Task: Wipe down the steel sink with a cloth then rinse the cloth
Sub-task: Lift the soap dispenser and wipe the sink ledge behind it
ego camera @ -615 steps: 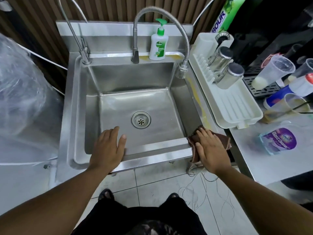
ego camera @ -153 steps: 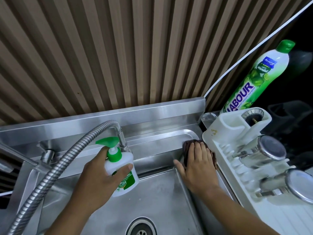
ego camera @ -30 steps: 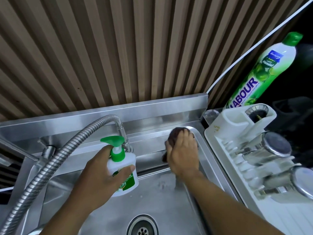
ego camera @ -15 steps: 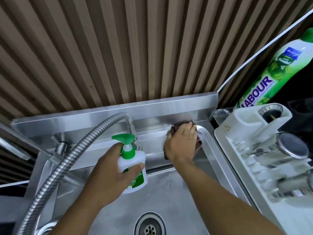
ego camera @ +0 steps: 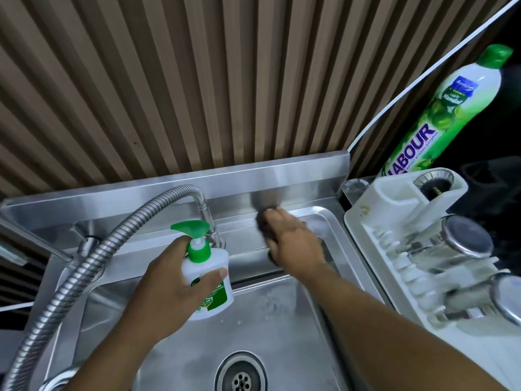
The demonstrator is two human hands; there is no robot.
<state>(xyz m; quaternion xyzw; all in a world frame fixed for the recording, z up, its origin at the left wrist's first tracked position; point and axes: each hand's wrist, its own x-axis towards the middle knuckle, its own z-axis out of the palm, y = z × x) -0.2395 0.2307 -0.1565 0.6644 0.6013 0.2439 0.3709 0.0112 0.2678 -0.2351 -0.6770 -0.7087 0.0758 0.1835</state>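
Observation:
The steel sink [ego camera: 296, 328] fills the lower half of the view, its drain [ego camera: 241, 373] at the bottom. My right hand [ego camera: 293, 241] presses a dark brown cloth [ego camera: 261, 222] flat against the sink's back ledge, just right of the flexible tap's base; only a small edge of the cloth shows past my fingers. My left hand [ego camera: 172, 289] grips a white soap pump bottle [ego camera: 207, 277] with a green pump, held up above the basin near the back wall.
A flexible steel tap hose [ego camera: 93, 263] arches over the left side. A white dish rack [ego camera: 423, 249] with steel shakers [ego camera: 462, 244] stands right of the sink. A green dish-soap bottle [ego camera: 439, 114] stands behind the rack. A ribbed wall panel rises behind the backsplash.
My right hand has slid the cloth leftward along the back ledge, from the right corner toward the tap. My left hand keeps holding the soap bottle lifted.

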